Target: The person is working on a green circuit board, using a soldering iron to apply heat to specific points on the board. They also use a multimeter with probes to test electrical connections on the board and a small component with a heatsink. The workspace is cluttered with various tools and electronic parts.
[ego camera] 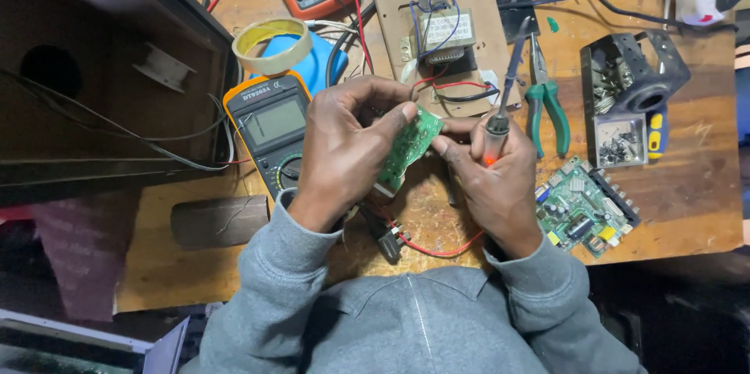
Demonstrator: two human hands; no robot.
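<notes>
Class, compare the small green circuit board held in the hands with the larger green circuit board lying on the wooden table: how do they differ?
The small green circuit board is narrow, tilted and pinched by both hands; the larger green circuit board is wider and lies flat, untouched, on the wooden table. The larger shows many mounted parts; the small shows mostly tracks. Both are green.

Scuffed wooden workbench (pixel 687 210), dark floor (pixel 687 319)
</notes>
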